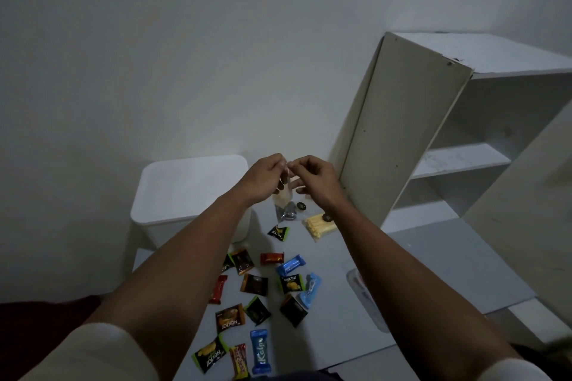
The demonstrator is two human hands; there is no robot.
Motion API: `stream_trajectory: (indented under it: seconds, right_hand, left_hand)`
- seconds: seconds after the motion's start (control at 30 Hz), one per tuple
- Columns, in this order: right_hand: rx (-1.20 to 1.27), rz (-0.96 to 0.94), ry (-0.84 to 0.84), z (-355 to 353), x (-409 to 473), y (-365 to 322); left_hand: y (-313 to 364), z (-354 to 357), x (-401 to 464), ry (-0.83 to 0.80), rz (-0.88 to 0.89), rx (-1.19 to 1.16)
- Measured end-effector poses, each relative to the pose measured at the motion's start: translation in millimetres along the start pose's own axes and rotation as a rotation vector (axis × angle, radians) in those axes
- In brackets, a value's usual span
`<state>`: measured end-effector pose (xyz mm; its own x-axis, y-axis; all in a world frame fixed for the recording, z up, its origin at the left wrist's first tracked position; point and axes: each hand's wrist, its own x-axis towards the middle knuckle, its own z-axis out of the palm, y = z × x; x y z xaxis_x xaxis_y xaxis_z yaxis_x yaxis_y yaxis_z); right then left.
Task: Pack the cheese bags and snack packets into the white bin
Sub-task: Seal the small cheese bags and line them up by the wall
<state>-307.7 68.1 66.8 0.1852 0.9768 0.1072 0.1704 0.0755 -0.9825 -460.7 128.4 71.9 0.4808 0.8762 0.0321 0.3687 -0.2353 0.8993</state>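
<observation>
Two hands meet above the far edge of the grey surface [433, 257], the left hand [263, 178] and right hand [315, 179] both pinching the top of a clear cheese bag [283, 195] that hangs between them. The white bin [185, 192] sits at the far left corner, just beside them. Another cheese bag [318, 226] lies flat near the shelf unit [433, 133], and snack packets [257, 284] lie scattered toward the near edge.

A clear cheese bag [283, 195] hangs upright, pinched at its top by the fingers [286, 168]. Another cheese bag [318, 225] lies flat below them. The white bin [188, 195] stands left of them, with snack packets [263, 288] scattered nearer.
</observation>
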Motion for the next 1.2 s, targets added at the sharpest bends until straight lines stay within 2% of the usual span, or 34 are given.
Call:
stream_trajectory:
  seconds: [0.47, 0.57, 0.73, 1.0, 1.2]
  right_hand:
    - [0.022, 0.142, -0.026, -16, 30, 29]
    - [0.022, 0.165, -0.046, -20, 46, 36]
    - [0.055, 0.216, -0.111, -22, 70, 51]
    - [0.069, 0.264, -0.026, -37, 125, 76]
    - [-0.083, 0.241, -0.174, -42, 151, 93]
  left_hand:
    - [-20, 14, 26, -0.096, -0.044, 0.095]
    - [-25, 16, 38, -0.087, -0.101, 0.058]
    - [-35, 26, 68, 0.07, -0.171, 0.033]
    - [-41, 45, 109, -0.025, -0.244, -0.094]
    - [-50, 52, 146, 0.236, -0.438, -0.237]
